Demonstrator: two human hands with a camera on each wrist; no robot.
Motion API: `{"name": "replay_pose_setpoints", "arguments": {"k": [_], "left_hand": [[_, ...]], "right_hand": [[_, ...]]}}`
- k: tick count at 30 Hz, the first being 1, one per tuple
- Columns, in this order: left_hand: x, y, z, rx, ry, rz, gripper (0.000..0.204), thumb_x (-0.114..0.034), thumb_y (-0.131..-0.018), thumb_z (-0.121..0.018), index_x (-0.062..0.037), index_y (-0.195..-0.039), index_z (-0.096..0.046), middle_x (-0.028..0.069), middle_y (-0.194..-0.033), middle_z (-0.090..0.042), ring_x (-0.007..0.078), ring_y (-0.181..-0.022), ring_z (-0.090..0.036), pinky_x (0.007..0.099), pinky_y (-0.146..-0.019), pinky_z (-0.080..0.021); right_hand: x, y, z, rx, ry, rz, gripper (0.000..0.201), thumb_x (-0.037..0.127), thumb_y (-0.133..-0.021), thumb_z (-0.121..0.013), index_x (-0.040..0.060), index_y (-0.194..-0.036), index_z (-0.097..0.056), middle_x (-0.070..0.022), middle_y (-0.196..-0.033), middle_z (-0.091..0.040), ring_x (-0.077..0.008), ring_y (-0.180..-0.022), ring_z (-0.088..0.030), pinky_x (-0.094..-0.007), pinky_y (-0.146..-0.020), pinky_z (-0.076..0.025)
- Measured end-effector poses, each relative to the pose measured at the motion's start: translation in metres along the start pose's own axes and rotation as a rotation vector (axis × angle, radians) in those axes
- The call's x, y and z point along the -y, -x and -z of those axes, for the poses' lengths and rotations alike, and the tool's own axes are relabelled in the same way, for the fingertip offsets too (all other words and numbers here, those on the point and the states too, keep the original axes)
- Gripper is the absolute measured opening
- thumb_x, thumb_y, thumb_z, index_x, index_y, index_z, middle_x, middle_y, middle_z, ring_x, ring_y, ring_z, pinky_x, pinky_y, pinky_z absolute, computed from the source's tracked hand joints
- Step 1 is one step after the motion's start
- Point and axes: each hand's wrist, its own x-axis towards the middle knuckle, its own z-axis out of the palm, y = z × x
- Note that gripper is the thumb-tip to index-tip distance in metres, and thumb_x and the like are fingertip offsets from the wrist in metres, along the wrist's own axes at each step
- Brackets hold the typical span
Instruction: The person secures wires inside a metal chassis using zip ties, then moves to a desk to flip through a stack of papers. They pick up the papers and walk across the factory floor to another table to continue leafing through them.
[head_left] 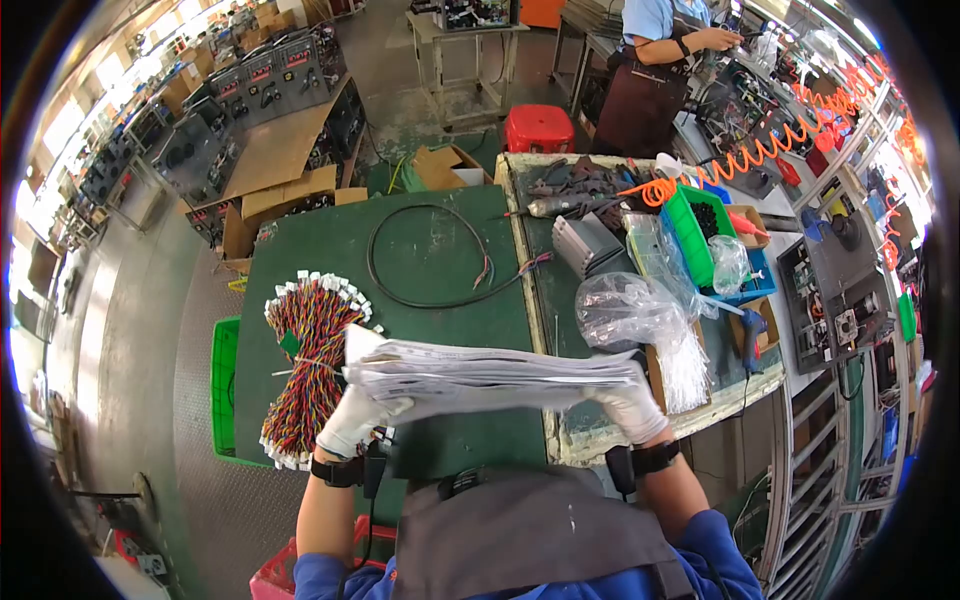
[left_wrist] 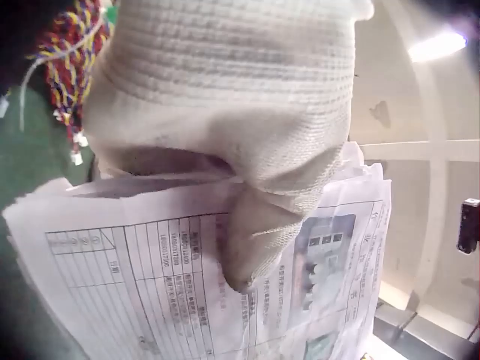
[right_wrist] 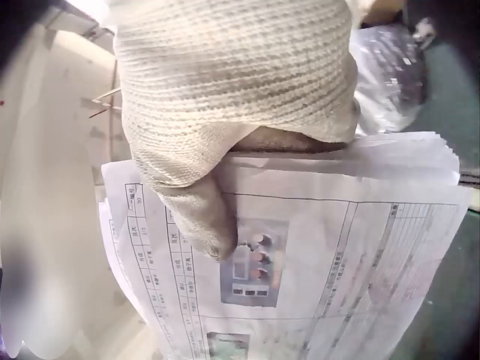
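Observation:
A thick stack of printed papers (head_left: 490,378) is held up over the green table, its edges facing forward. My left hand (head_left: 360,415), in a white knit glove, grips the stack's left end; in the left wrist view the thumb (left_wrist: 259,240) lies across a sheet with printed tables and photos. At the other end my gloved right hand (head_left: 628,405) grips the papers, its thumb (right_wrist: 199,221) beside a printed picture in the right wrist view. The remaining fingers of both hands are hidden behind the stack. Left of it lies a tied bundle of multicoloured wires (head_left: 305,375) with white connectors.
A looped black cable (head_left: 375,262) lies on the green table (head_left: 300,240). To the right are plastic bags (head_left: 625,310), a green bin (head_left: 690,225), a power tool (head_left: 560,205) and a blue glue gun (head_left: 750,340). Another person (head_left: 650,75) stands at the far right bench.

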Motion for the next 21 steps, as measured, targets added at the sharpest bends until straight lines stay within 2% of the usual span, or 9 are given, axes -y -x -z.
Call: {"name": "replay_pose_setpoints", "arguments": {"k": [3, 5, 9, 10, 13, 14, 15, 17, 21], "left_hand": [[0.005, -0.004, 0.015, 0.042, -0.359, -0.059, 0.047, -0.002, -0.077, -0.068, 0.0016, -0.121, -0.050, 0.0099, -0.111, -0.059, 0.0167, -0.100, -0.058, 0.0314, -0.089, -0.049], [0.019, -0.013, 0.010, -0.066, 0.368, 0.071, 0.046, -0.011, -0.083, -0.062, 0.0052, -0.124, -0.048, 0.0137, -0.115, -0.059, 0.0190, -0.102, -0.059, 0.0318, -0.088, -0.049], [0.073, -0.034, 0.002, 0.025, -0.406, -0.156, 0.037, -0.010, -0.089, -0.052, 0.0074, -0.121, -0.052, 0.0161, -0.115, -0.060, 0.0215, -0.104, -0.059, 0.0315, -0.092, -0.048], [0.073, -0.035, -0.007, -0.089, 0.246, 0.068, 0.033, -0.007, -0.087, -0.051, 0.0086, -0.116, -0.055, 0.0171, -0.115, -0.059, 0.0215, -0.100, -0.061, 0.0296, -0.088, -0.050], [0.089, -0.033, 0.007, 0.120, 0.587, -0.112, 0.030, -0.006, -0.089, -0.048, 0.0094, -0.112, -0.057, 0.0167, -0.110, -0.062, 0.0199, -0.096, -0.063, 0.0274, -0.084, -0.051], [0.018, -0.019, -0.032, -0.102, 0.612, -0.061, 0.025, -0.001, -0.087, -0.052, 0.0094, -0.108, -0.059, 0.0133, -0.102, -0.065, 0.0172, -0.088, -0.064, 0.0255, -0.077, -0.053], [0.022, -0.019, -0.029, -0.188, 0.242, -0.084, 0.024, 0.003, -0.082, -0.060, 0.0073, -0.105, -0.061, 0.0088, -0.094, -0.066, 0.0135, -0.083, -0.064, 0.0253, -0.073, -0.053], [0.013, -0.017, -0.039, -0.286, 0.072, -0.078, 0.028, 0.003, -0.076, -0.068, 0.0041, -0.103, -0.064, 0.0049, -0.090, -0.066, 0.0091, -0.074, -0.061, 0.0238, -0.067, -0.050], [0.081, -0.024, -0.014, -0.143, -0.213, 0.085, 0.036, -0.015, -0.073, -0.075, 0.0004, -0.104, -0.064, 0.0022, -0.076, -0.065, 0.0053, -0.065, -0.055, 0.0230, -0.060, -0.047]], "right_hand": [[0.038, 0.005, -0.012, 0.058, 0.220, 0.224, 0.035, 0.014, -0.068, -0.079, -0.0023, -0.097, -0.065, -0.0099, -0.098, -0.063, -0.0186, -0.093, -0.060, -0.0308, -0.084, -0.047], [0.021, 0.003, -0.011, -0.024, 0.237, 0.289, 0.046, 0.019, -0.068, -0.081, -0.0013, -0.104, -0.061, -0.0087, -0.105, -0.061, -0.0177, -0.095, -0.059, -0.0301, -0.086, -0.047], [-0.072, -0.016, 0.013, -0.138, -0.005, 0.066, 0.031, 0.011, -0.084, -0.061, 0.0003, -0.113, -0.056, -0.0075, -0.108, -0.059, -0.0155, -0.100, -0.058, -0.0280, -0.090, -0.046], [-0.083, -0.020, 0.021, -0.151, -0.056, 0.034, 0.027, 0.007, -0.087, -0.054, -0.0006, -0.113, -0.056, -0.0085, -0.110, -0.059, -0.0166, -0.100, -0.058, -0.0283, -0.090, -0.047], [-0.042, -0.017, 0.003, -0.087, 0.228, 0.235, 0.029, 0.009, -0.085, -0.058, -0.0018, -0.112, -0.057, -0.0096, -0.112, -0.059, -0.0169, -0.100, -0.059, -0.0300, -0.089, -0.048], [-0.043, -0.013, 0.000, -0.131, -0.304, 0.184, 0.030, 0.005, -0.081, -0.064, -0.0017, -0.110, -0.058, -0.0085, -0.112, -0.060, -0.0148, -0.097, -0.059, -0.0305, -0.084, -0.049], [-0.026, -0.009, -0.003, -0.238, 0.000, 0.017, 0.034, 0.000, -0.076, -0.070, -0.0014, -0.109, -0.059, -0.0063, -0.110, -0.062, -0.0138, -0.096, -0.059, -0.0300, -0.081, -0.050], [-0.012, -0.006, -0.010, -0.247, -0.072, 0.082, 0.034, -0.003, -0.075, -0.072, 0.0006, -0.106, -0.059, -0.0047, -0.106, -0.063, -0.0133, -0.094, -0.059, -0.0284, -0.077, -0.051], [-0.052, -0.002, -0.003, -0.217, 0.010, 0.100, 0.036, 0.005, -0.072, -0.076, 0.0033, -0.103, -0.058, -0.0099, -0.107, -0.061, -0.0154, -0.096, -0.058, -0.0286, -0.084, -0.049]]}}
